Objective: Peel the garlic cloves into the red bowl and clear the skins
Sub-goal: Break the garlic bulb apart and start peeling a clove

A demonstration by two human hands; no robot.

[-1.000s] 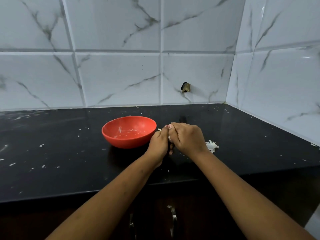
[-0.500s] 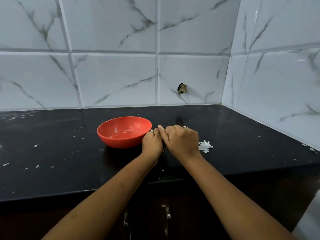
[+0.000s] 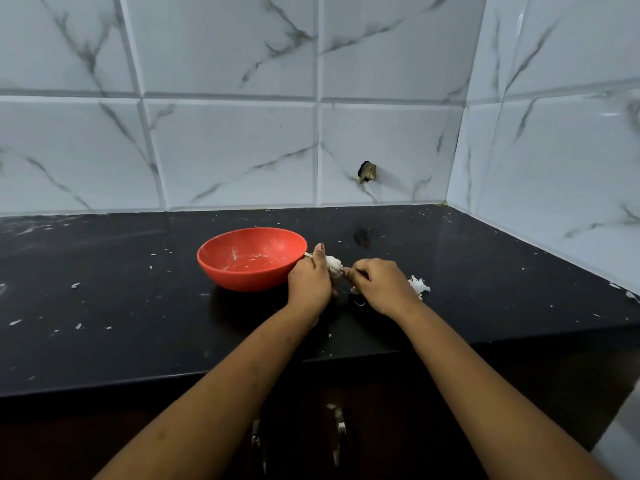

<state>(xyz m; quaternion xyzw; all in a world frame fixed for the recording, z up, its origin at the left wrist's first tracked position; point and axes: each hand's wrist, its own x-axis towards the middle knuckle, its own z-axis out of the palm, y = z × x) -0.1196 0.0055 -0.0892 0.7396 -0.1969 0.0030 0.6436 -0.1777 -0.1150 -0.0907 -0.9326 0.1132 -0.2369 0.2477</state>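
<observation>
A red bowl [image 3: 251, 258] stands on the black counter [image 3: 104, 299], with pale smears and crumbs inside. Just right of its rim my left hand [image 3: 310, 282] grips a white garlic bulb [image 3: 334, 264], whose thin stem pokes out toward the bowl. My right hand [image 3: 377, 285] sits a little to the right of the bulb, fingers curled and pinching something small at the fingertips; what it pinches is too small to tell. A heap of white garlic skins [image 3: 419, 286] lies on the counter right of my right hand.
Small skin flakes are scattered over the counter, mostly at the left and far right. Marble-look tiled walls close the back and right side. A small brass fitting [image 3: 367, 171] sticks out of the back wall. Cabinet handles [image 3: 337, 427] show below the counter's front edge.
My hands were pressed together over the garlic. Now my right hand has pulled away to the right, and the bulb shows in my left hand.
</observation>
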